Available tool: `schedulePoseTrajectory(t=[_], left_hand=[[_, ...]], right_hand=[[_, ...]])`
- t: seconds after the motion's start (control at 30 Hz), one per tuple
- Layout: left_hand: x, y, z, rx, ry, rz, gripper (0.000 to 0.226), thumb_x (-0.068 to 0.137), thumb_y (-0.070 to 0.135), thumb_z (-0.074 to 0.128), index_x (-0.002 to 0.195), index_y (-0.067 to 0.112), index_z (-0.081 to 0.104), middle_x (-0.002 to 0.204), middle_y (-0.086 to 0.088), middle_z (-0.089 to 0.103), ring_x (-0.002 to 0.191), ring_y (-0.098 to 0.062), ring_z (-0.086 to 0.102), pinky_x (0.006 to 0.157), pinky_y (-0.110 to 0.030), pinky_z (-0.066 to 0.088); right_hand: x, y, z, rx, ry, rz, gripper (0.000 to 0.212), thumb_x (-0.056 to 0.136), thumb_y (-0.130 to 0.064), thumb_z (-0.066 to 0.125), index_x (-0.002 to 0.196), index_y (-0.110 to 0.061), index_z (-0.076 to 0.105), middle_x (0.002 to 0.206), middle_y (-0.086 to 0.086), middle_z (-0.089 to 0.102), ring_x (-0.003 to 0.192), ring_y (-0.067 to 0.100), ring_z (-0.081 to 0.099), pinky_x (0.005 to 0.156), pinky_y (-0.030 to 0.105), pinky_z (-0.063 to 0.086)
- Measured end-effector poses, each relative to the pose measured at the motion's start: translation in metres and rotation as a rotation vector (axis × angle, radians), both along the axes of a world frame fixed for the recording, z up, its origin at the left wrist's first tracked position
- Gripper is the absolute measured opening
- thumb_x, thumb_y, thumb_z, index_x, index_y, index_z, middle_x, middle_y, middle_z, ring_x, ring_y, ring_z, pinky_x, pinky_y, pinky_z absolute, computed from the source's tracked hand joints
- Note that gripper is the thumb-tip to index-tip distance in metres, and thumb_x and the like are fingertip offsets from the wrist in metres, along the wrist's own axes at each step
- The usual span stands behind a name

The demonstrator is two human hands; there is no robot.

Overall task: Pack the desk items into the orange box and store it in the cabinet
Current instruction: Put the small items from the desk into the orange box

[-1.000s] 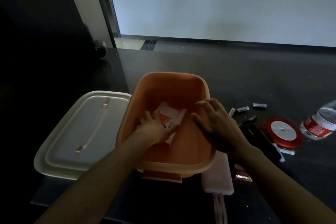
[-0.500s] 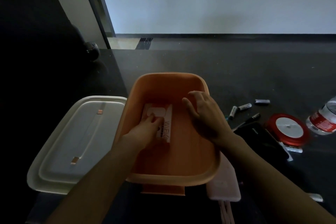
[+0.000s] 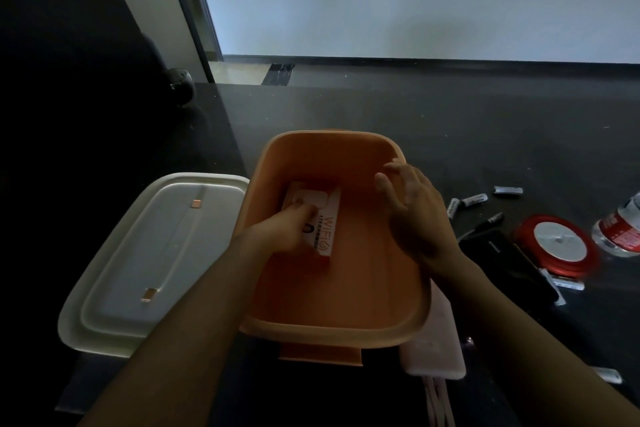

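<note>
Dark and dim, the room has a pale wall at the back and a long black bench (image 3: 450,121) in front of the person. Only the head camera shows this, and it looks down at both hands.

On the bench stands the orange box (image 3: 332,329), open at the top. Just beside it on the left lies a white lid (image 3: 138,253), flat on the bench, so the box is easy to fill. I think the lid goes on last.

Inside the box there is one thing: a small white and orange carton (image 3: 323,218) with "WIFI" printed on it. It lies flat on the bottom, close to the left wall. The left hand (image 3: 287,232) is down in the box and rests on the carton. Its fingers are curled over the carton's near part, maybe to push it snug into the corner. I cannot tell if they pinch it or only press on it.

The right hand (image 3: 415,215) is over the right side of the box with its fingers spread and nothing in them. It looks free to fetch the next thing.

Lots of things wait on the bench to the right, outside the box: a few small batteries (image 3: 474,199), a dark pen (image 3: 485,224), a black case (image 3: 502,256), a round red tin (image 3: 554,246) and a water bottle (image 3: 620,229). A pale pink flat thing (image 3: 436,350) lies right beside the box's near corner. So the packing looks only just begun. No cabinet shows in this view.
</note>
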State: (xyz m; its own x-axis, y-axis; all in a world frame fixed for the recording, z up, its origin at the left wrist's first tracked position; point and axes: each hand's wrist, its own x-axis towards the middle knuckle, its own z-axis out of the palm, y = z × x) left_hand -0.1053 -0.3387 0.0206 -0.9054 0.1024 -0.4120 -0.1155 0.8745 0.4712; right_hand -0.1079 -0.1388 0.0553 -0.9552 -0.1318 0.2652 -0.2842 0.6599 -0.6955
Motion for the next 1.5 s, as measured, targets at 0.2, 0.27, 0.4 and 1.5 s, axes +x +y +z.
schedulePoseTrajectory(t=[0.2,0.27,0.4,1.5], left_hand=[[-0.001,-0.002,-0.007,-0.091,-0.007,-0.039,0.097,0.07,0.03,0.076,0.145,0.025,0.014,0.153,-0.005,0.01,0.136,-0.026,0.024,0.108,-0.038,0.028],[-0.001,-0.001,-0.009,-0.142,-0.011,-0.054,0.101,0.071,0.031,0.075,0.146,0.025,0.008,0.155,-0.005,0.002,0.14,-0.027,0.014,0.111,-0.041,0.021],[-0.001,0.003,-0.012,-0.218,-0.021,-0.066,0.105,0.072,0.037,0.073,0.146,0.024,0.0,0.155,-0.005,-0.008,0.142,-0.026,0.001,0.112,-0.043,0.012],[0.034,0.269,-0.027,0.086,0.224,0.109,0.078,0.086,0.044,0.055,0.145,0.015,0.013,0.15,-0.013,0.02,0.134,-0.028,0.025,0.11,-0.038,0.025]], right_hand=[[0.0,0.005,-0.001,0.022,-0.065,-0.028,0.069,0.087,-0.038,0.056,0.144,-0.015,0.025,0.148,0.009,0.033,0.132,0.026,0.036,0.105,0.04,0.033],[0.0,0.008,-0.001,0.002,-0.082,-0.019,0.071,0.086,-0.037,0.059,0.144,-0.017,0.024,0.147,0.009,0.035,0.13,0.025,0.04,0.103,0.04,0.036],[-0.001,0.014,-0.001,-0.035,-0.139,0.002,0.072,0.086,-0.036,0.059,0.145,-0.019,0.022,0.15,0.004,0.03,0.131,0.024,0.038,0.103,0.041,0.037],[0.028,0.264,-0.044,-0.001,-0.427,0.07,0.045,0.091,-0.023,0.052,0.134,-0.017,0.038,0.12,0.008,0.06,0.089,0.005,0.057,0.067,0.012,0.042]])
